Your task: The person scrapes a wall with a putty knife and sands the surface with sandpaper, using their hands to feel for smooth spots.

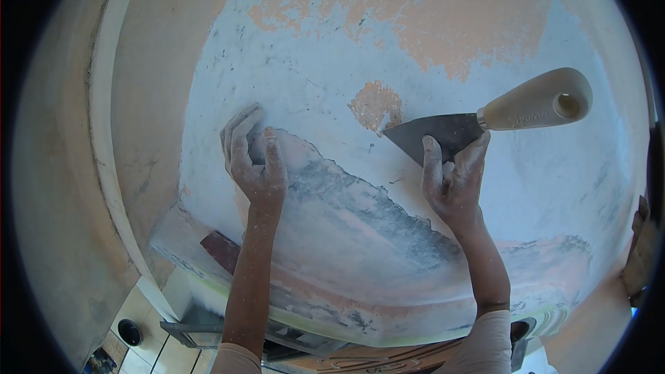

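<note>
My right hand [454, 176], coated in white dust, grips a putty knife [443, 131] low on its grey metal blade. The knife's pale handle [537, 100] points up and to the right, and its blade corner is beside a bare peach patch [377, 105] on the wall. Farther left, my dusty left hand [253, 163] is raised at the wall with fingers curved and thumb apart. A dark grey area shows between its thumb and fingers; I see no tool there. Below both hands runs a rough-edged grey and pink strip [346, 201] of scraped wall.
A dark reddish-brown flat piece [222, 251] lies by my left forearm. Whitish coating [291, 62] and peach areas [471, 14] cover the wall. A pale vertical trim [104, 97] runs at left. Lower down are a dark frame [201, 334], a round black container [129, 332] and floor tiles [149, 318].
</note>
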A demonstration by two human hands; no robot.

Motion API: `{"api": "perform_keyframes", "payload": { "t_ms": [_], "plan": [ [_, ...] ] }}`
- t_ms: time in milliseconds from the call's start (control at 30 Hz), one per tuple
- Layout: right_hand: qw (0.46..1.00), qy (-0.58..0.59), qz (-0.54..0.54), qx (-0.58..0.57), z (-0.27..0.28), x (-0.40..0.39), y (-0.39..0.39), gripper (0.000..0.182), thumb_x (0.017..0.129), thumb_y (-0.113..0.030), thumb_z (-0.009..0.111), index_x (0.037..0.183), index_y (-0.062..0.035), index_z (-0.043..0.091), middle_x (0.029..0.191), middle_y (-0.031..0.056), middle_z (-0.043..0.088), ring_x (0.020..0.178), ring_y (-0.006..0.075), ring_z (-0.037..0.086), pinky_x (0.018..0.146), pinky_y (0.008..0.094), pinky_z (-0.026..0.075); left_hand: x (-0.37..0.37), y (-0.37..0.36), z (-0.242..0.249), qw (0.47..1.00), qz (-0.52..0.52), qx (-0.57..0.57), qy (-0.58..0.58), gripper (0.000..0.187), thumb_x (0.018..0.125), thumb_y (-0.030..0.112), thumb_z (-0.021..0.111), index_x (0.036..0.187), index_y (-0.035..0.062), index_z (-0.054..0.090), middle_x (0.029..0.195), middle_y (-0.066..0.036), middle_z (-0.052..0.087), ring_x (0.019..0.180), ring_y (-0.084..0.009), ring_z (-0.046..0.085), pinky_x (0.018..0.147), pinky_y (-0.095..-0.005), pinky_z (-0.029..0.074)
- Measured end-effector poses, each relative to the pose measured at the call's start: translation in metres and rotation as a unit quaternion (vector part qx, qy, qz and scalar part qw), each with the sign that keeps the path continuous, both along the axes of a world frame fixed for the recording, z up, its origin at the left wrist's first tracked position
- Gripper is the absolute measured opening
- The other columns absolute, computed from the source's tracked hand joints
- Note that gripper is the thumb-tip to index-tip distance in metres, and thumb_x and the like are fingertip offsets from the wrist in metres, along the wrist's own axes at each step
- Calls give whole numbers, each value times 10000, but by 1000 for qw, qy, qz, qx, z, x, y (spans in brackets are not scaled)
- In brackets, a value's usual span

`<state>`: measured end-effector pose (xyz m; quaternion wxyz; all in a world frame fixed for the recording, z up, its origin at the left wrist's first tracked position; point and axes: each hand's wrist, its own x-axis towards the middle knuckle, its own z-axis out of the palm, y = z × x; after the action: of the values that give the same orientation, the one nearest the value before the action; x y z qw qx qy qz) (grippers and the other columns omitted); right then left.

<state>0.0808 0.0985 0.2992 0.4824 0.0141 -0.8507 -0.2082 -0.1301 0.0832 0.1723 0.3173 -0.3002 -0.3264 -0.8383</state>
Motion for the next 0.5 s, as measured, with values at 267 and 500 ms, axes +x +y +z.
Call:
{"api": "perform_keyframes", "payload": {
  "t_ms": [267,500],
  "plan": [
    [999,46,-16,-10,7,5,1,485,838,56,508,1221,64,211,989,149,465,856,183,509,748,250,424,1,0,0,1000,-12,8,4,226,795,65,525,995,-34,560,1031,-168,565,965,-287,508,819,-379,433],
    [987,111,7,-120,16,-1,-7,467,822,72,515,1183,87,220,967,212,504,809,226,581,664,288,478,-1,2,-1,1000,0,14,10,224,802,74,522,994,-35,561,1034,-165,565,962,-284,508,812,-377,437]
  ]
}}
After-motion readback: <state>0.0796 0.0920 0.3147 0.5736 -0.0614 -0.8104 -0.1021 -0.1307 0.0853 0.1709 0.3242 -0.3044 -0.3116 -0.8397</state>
